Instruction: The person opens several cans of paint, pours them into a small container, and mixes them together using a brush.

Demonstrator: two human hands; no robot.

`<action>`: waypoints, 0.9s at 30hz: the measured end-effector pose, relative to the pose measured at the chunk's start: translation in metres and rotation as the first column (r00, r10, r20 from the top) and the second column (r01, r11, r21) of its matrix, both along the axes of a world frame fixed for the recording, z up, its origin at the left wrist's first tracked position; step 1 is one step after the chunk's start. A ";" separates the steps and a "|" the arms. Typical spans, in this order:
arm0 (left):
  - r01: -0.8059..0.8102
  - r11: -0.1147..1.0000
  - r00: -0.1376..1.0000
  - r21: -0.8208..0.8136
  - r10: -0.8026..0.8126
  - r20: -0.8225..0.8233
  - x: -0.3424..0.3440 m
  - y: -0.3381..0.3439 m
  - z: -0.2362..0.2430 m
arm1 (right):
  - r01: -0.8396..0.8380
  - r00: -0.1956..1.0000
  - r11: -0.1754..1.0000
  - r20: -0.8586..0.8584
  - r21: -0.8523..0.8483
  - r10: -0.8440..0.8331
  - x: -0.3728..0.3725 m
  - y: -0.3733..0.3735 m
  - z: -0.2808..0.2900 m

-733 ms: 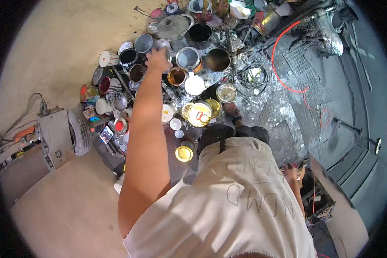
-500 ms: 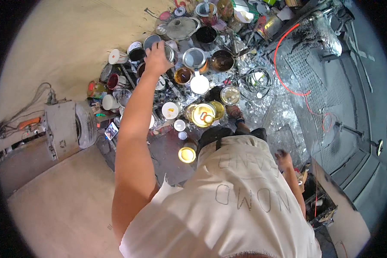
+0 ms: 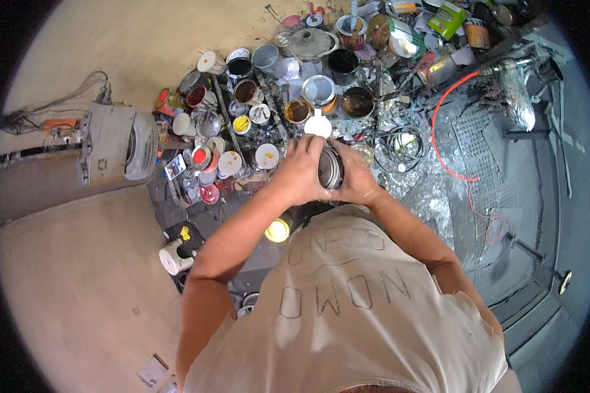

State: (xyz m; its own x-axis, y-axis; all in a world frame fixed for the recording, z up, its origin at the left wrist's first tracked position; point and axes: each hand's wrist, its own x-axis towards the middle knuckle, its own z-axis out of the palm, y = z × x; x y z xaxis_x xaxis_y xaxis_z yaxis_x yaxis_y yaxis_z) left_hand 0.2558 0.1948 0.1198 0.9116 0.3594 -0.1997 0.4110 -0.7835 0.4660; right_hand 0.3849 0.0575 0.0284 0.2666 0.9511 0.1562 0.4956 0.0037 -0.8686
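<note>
Between my two hands, in front of my body, is a round metal paint can (image 3: pixel 331 168) with a ridged rim; its contents cannot be made out. My left hand (image 3: pixel 300 171) wraps the can's left side, and my right hand (image 3: pixel 358 177) closes round its right side. Just beyond the fingers lies a white round lid or scoop (image 3: pixel 318 126). A large can with a grey top (image 3: pixel 319 90) stands behind that. Partly covered by my right hand is another round tin (image 3: pixel 362 154). Below my left forearm, a yellow-lit can (image 3: pixel 278 230) sits on the floor.
Many open paint pots crowd the far side, among them a clear plastic tub (image 3: pixel 267 59) and a dark brown can (image 3: pixel 358 102). A coiled black hose (image 3: pixel 405 147) lies to the right, near a red hose (image 3: pixel 435 124). A phone (image 3: pixel 175 167) lies at the left.
My left hand has come back from the far pots with a metal can. My right hand has risen from my right side and now grips it too. The view has shifted slightly.
</note>
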 end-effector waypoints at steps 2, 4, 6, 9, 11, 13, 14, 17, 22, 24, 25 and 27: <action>-0.084 0.994 0.996 -0.067 0.082 -0.032 -0.007 -0.014 -0.008 | -0.109 0.994 0.994 -0.027 -0.034 0.108 0.006 -0.004 -0.009; -0.138 0.986 0.989 -0.089 0.132 -0.070 -0.014 -0.029 -0.016 | -0.176 0.984 0.984 -0.008 -0.035 0.176 0.004 -0.013 -0.019; -0.143 0.984 0.987 -0.107 0.135 -0.082 -0.018 -0.036 -0.023 | -0.191 0.980 0.981 0.052 -0.034 0.193 0.001 -0.019 -0.028; -0.179 0.977 0.983 -0.118 0.174 -0.053 -0.024 -0.043 -0.027 | -0.210 0.975 0.977 0.074 -0.027 0.211 -0.001 -0.024 -0.037; -0.225 0.959 0.973 -0.170 0.232 0.020 -0.025 -0.045 -0.027 | -0.220 0.973 0.975 0.071 -0.014 0.220 0.003 -0.025 -0.040; -0.250 0.935 0.949 -0.251 0.288 0.128 -0.025 -0.047 -0.027 | -0.195 0.980 0.981 0.032 0.006 0.194 0.009 -0.027 -0.041; -0.304 0.920 0.941 -0.247 0.331 0.074 -0.026 -0.047 -0.028 | -0.179 0.984 0.984 -0.013 0.010 0.179 0.013 -0.028 -0.041; -0.216 0.949 0.904 -0.232 0.284 0.320 -0.024 -0.041 -0.038 | -0.092 0.993 0.995 -0.065 0.032 0.094 0.024 -0.032 -0.038; 0.108 0.248 0.507 -0.963 0.819 0.267 -0.015 -0.021 -0.070 | 0.015 0.984 0.999 -0.179 -0.041 -0.022 0.051 -0.031 -0.026; 0.186 0.086 0.413 -0.979 0.897 0.158 -0.014 -0.026 -0.079 | 0.059 0.990 0.998 -0.130 -0.018 -0.060 0.062 -0.028 -0.020; 0.239 0.030 0.382 -0.971 0.916 0.123 -0.014 -0.028 -0.084 | 0.078 0.991 0.997 -0.108 -0.017 -0.079 0.068 -0.026 -0.017; 0.276 -0.007 0.367 -0.961 0.925 0.099 -0.017 -0.031 -0.090 | 0.114 0.992 0.993 -0.058 -0.010 -0.115 0.081 -0.021 -0.012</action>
